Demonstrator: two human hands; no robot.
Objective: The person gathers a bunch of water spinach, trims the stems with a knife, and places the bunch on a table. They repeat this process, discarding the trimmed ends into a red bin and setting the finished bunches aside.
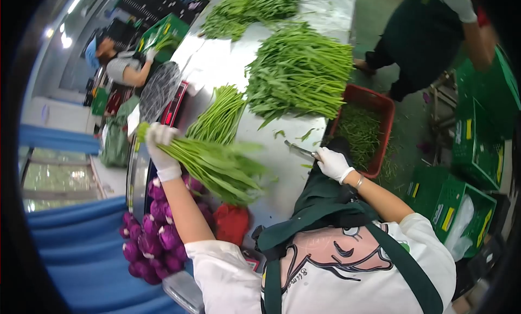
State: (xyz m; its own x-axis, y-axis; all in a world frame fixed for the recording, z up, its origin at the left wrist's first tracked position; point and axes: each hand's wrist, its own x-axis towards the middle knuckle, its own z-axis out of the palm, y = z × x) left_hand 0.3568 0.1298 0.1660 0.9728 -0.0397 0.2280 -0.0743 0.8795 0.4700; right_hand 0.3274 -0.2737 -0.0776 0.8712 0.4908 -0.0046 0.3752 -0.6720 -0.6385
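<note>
My gloved left hand (163,146) is closed round the stem end of a bunch of leafy greens (217,165), which look like water spinach. Their leaves hang toward my apron and are slightly blurred. In my gloved right hand (333,165) is a small knife (299,149), its blade pointing left over the metal table (282,167). A smaller heap of long stems (220,116) lies just beyond the held bunch. Past the knife rests a large pile of the same greens (301,72), with a few loose leaf scraps near it.
A red crate of green trimmings (361,135) stands at the table's right edge. Purple vegetables (157,238) and a red cloth-like item (232,223) are at lower left. Green crates (477,146) line the right. One person (122,64) works at far left, another (429,32) at upper right.
</note>
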